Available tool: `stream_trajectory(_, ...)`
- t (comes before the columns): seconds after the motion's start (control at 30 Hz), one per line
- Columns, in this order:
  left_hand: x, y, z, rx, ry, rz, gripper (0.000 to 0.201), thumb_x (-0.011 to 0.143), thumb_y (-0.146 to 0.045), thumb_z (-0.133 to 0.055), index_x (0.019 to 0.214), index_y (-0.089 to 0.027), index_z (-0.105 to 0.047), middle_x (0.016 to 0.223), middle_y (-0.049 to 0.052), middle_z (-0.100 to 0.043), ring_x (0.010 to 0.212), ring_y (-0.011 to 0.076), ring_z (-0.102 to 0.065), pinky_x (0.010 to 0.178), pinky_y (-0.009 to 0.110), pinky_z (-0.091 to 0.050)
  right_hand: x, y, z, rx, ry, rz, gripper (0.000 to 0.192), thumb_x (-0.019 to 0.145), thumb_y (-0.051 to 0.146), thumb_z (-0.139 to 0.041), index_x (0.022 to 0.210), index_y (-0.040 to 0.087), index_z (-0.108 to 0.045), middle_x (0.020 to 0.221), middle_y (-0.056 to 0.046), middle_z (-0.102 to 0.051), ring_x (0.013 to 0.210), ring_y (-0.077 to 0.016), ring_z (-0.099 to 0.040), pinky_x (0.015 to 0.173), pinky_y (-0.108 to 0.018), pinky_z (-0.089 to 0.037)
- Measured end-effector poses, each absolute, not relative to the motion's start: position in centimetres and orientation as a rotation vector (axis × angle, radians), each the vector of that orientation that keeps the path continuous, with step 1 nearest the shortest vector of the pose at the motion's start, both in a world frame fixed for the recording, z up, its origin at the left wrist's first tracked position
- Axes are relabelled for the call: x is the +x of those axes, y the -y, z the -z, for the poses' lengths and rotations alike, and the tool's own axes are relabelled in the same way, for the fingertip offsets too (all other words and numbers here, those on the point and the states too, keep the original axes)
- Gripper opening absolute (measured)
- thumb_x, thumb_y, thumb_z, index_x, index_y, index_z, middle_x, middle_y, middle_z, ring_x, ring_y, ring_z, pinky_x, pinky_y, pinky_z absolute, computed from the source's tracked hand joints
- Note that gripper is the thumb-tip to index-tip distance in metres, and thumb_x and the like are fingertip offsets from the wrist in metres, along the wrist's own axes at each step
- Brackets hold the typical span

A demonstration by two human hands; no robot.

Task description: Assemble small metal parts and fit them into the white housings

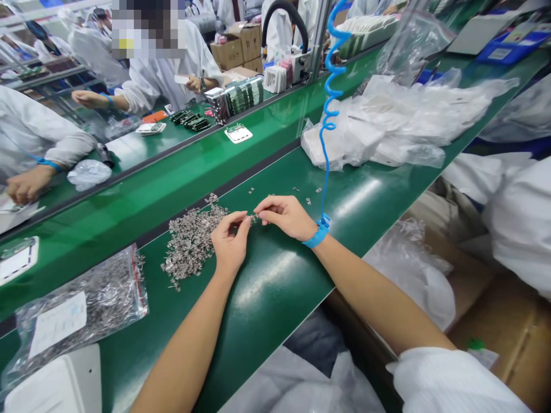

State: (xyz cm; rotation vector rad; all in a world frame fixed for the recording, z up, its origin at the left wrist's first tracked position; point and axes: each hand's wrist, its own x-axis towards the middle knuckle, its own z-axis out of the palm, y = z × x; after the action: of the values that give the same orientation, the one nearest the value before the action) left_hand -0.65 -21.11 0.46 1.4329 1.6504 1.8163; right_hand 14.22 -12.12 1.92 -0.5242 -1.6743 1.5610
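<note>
- Left hand (230, 241) rests on the green bench (275, 287), thumb and forefinger pressed together on a small metal clip (252, 218).
- Right hand (284, 215) meets it from the other side, fingertips pinching the same clip; the two hands touch at the fingertips. A blue wrist strap (317, 232) circles the right wrist, and its coiled cord (329, 109) runs up and away.
- The clip sits between the two hands, just off the bench surface.
- Pile of like metal clips (189, 241) lies just beside the left hand, on its outer side, touching the bench; a few loose clips (307, 199) lie scattered beyond the right hand.
- Handling judgement: the clip looks very light, stiff, thin and easily bent or dropped; it is best taken by its edges with fingertips only. Pieces in the pile seem tangled, so they likely need teasing apart.
- A clear bag of more clips (94, 304) with a white label lies further left, well apart from the hands.
- White parts in plastic bags (396, 126) lie heaped far right on the bench.
- Other people in white coats work across the line; their hands stay on the far side.
</note>
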Motion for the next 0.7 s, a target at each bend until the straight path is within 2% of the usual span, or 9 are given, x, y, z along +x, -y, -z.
stream_trajectory(0.13, -0.79, 21.06, -0.35, 1.391, -1.663, -1.799, 0.016, 0.082, -0.032, -0.072, 0.093, -0.020, -0.071, 0.087, 0.003, -0.074, 0.076, 0.0148, -0.071, 0.070, 0.028, -0.058, 14.27, 12.20, -1.77, -0.547, 1.695, -1.528, 0.013, 0.081, 0.029, -0.071, 0.086, 0.017, -0.070, 0.075, -0.001, -0.069, 0.065, -0.0133, -0.065, 0.066, -0.029, -0.055)
stream_trajectory(0.23, -0.84, 21.11, -0.30, 1.471, -1.724, -1.739, 0.014, 0.083, -0.032, -0.072, 0.090, -0.020, -0.071, 0.083, 0.002, -0.073, 0.076, 0.0149, -0.070, 0.071, 0.028, -0.058, 14.26, 12.40, -1.85, -0.552, 1.851, -1.289, 0.005, 0.082, 0.020, -0.066, 0.082, 0.019, -0.071, 0.077, -0.001, -0.071, 0.068, -0.0141, -0.065, 0.067, -0.029, -0.053)
stream_trajectory(0.37, -0.81, 20.98, -0.37, 1.413, -1.689, -1.749, 0.015, 0.083, -0.033, -0.073, 0.090, -0.020, -0.070, 0.081, 0.002, -0.072, 0.073, 0.0140, -0.069, 0.068, 0.027, -0.057, 14.32, 12.47, -2.02, -0.586, 1.957, -1.033, 0.009, 0.083, 0.016, -0.065, 0.080, 0.021, -0.072, 0.079, -0.001, -0.073, 0.074, -0.0156, -0.066, 0.067, -0.028, -0.050)
stream_trajectory(0.57, -1.07, 20.66, -0.42, 1.239, -1.506, -1.804, 0.023, 0.077, -0.035, -0.078, 0.087, -0.019, -0.066, 0.074, -0.001, -0.069, 0.058, 0.0106, -0.064, 0.057, 0.024, -0.055, 14.40, 12.59, -2.26, -0.538, 1.989, -1.062, 0.012, 0.088, 0.017, -0.059, 0.084, 0.019, -0.069, 0.078, -0.002, -0.071, 0.071, -0.0154, -0.065, 0.072, -0.031, -0.052)
stream_trajectory(0.7, -1.05, 20.78, -0.29, 1.371, -1.611, -1.731, 0.015, 0.081, -0.033, -0.074, 0.086, -0.019, -0.070, 0.077, 0.001, -0.070, 0.065, 0.0118, -0.066, 0.063, 0.025, -0.055, 14.22, 12.60, -2.07, -0.562, 1.842, -1.286, 0.007, 0.088, 0.024, -0.060, 0.086, 0.018, -0.063, 0.079, -0.002, -0.066, 0.073, -0.0147, -0.063, 0.070, -0.030, -0.053)
